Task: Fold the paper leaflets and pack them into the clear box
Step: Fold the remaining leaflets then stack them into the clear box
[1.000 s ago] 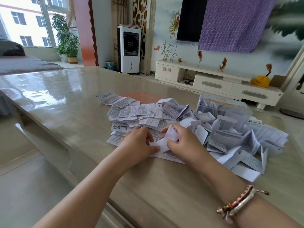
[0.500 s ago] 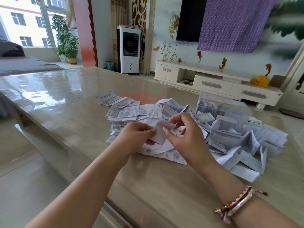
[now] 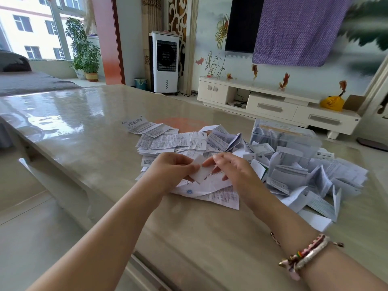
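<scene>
Since half a second ago my left hand (image 3: 170, 169) and right hand (image 3: 233, 171) have closed in, and the folded leaflet (image 3: 200, 170) is now a smaller white rectangle, pinched by both, held just above the flat leaflet (image 3: 212, 191). Clear box (image 3: 285, 139) sits at 2 o'clock (folded ones inside). Unfolded leaflets (image 3: 168, 141) at 12, folded heap (image 3: 304, 177) at 3, crowding the way to the box. Beaded bracelet (image 3: 302, 257) on my right wrist; marble table (image 3: 84, 122).
</scene>
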The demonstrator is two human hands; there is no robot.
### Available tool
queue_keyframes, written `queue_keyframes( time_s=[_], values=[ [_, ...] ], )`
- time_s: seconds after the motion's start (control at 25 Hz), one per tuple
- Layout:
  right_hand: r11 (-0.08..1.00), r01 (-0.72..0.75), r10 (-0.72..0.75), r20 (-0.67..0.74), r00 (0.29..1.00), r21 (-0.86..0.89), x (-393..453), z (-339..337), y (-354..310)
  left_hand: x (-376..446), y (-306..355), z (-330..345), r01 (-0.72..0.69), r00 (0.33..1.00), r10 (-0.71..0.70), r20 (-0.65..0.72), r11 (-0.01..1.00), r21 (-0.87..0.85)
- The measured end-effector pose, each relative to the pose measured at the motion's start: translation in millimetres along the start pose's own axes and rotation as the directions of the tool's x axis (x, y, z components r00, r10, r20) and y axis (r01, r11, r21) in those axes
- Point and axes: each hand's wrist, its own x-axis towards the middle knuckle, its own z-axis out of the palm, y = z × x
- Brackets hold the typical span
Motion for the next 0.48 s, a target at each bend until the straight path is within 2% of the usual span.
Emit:
queue_keyframes(
  time_s=[0.12,0.2,0.28,0.32,0.4,0.48],
  values=[
    [0.996,-0.066,0.064,0.038,0.997,0.058,1,-2,0,2,2,-1,-0.052,0.996,0.057,-0.062,0.996,0.078],
    [0.969,-0.084,0.081,0.024,0.996,0.234,4,-1,0,9,3,-2,-0.062,0.986,0.078,-0.146,0.992,0.111],
    [0.878,-0.089,0.113,-0.023,0.993,0.470,9,-3,-1,18,0,-5,-0.092,0.950,0.157,-0.269,0.967,0.238],
    [0.817,-0.090,0.133,-0.034,0.991,0.569,10,-4,-2,22,-2,-7,-0.111,0.921,0.229,-0.315,0.930,0.350],
    [0.738,-0.107,0.156,-0.015,0.988,0.666,11,-6,-1,30,-8,-10,-0.137,0.880,0.359,-0.310,0.818,0.559],
    [0.745,-0.141,0.163,0.028,0.986,0.652,11,-4,0,36,-14,-12,-0.116,0.905,0.362,-0.225,0.718,0.686]
  ],
)
